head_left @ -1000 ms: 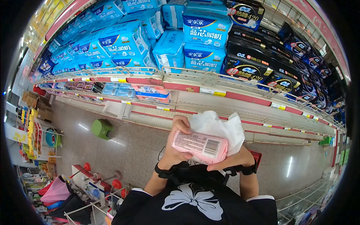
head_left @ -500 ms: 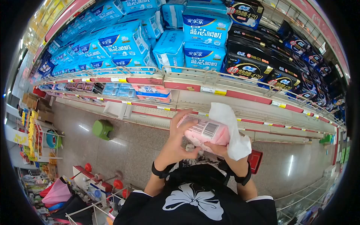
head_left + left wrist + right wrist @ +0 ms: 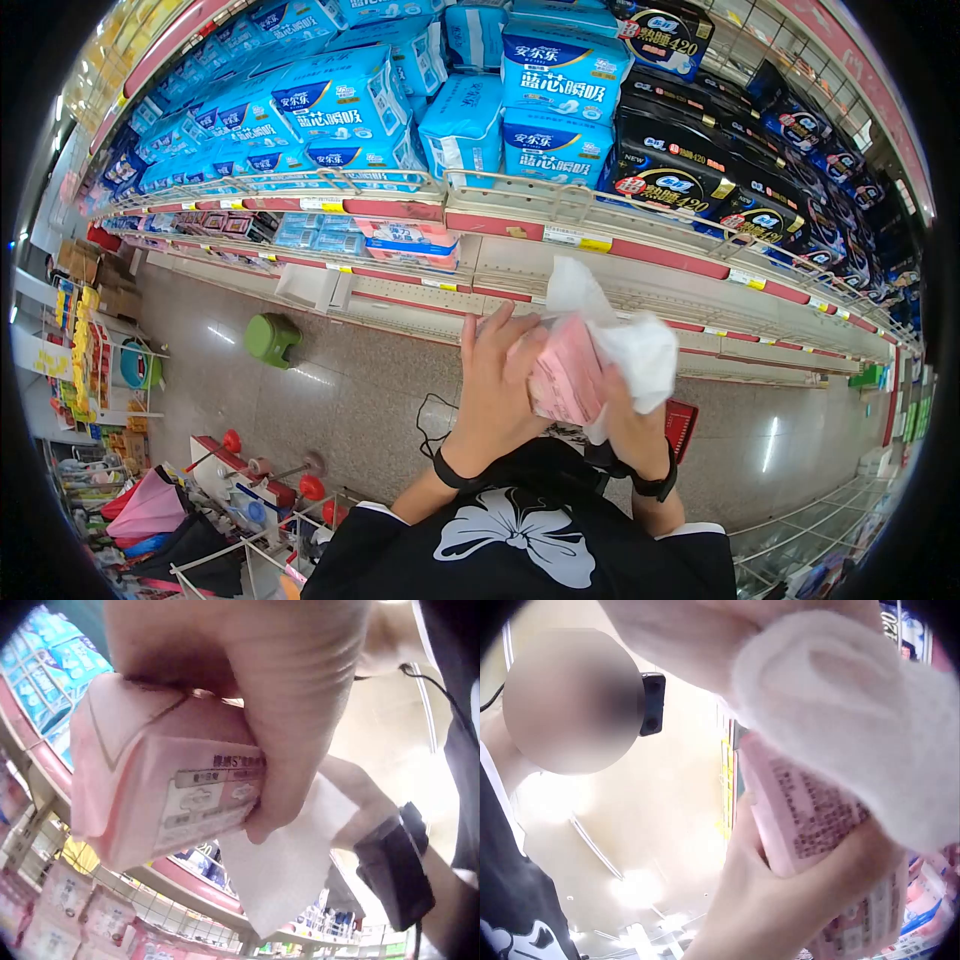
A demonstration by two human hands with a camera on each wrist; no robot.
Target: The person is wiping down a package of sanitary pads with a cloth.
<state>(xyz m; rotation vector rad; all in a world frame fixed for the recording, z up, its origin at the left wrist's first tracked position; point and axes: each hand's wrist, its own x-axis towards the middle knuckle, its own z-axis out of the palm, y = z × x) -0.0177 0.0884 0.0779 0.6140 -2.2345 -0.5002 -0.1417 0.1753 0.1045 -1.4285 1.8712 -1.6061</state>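
My left hand [image 3: 500,385] grips a pink pack of sanitary pads [image 3: 572,375] in front of my chest. The thumb lies along the printed face of the pack [image 3: 172,772] in the left wrist view, which shows small pad pictures. At the other end my right hand [image 3: 635,430] holds a crumpled white tissue [image 3: 642,358] against the pack; some of its fingers are hidden. In the right wrist view the tissue [image 3: 840,712] covers the upper part of the pack [image 3: 802,802], and my left hand [image 3: 810,889] wraps the pack below it.
A shelf ahead bears blue packs [image 3: 345,95] and black packs [image 3: 665,165] behind a wire rail. Pink-and-blue packs [image 3: 410,243] sit one level lower. A green stool [image 3: 272,340] stands on the floor at left. A red basket [image 3: 682,425] shows beside my right wrist.
My left hand has shifted its grip over the pack, and the pack has turned so its barcode no longer faces up. The tissue has moved right with my right hand.
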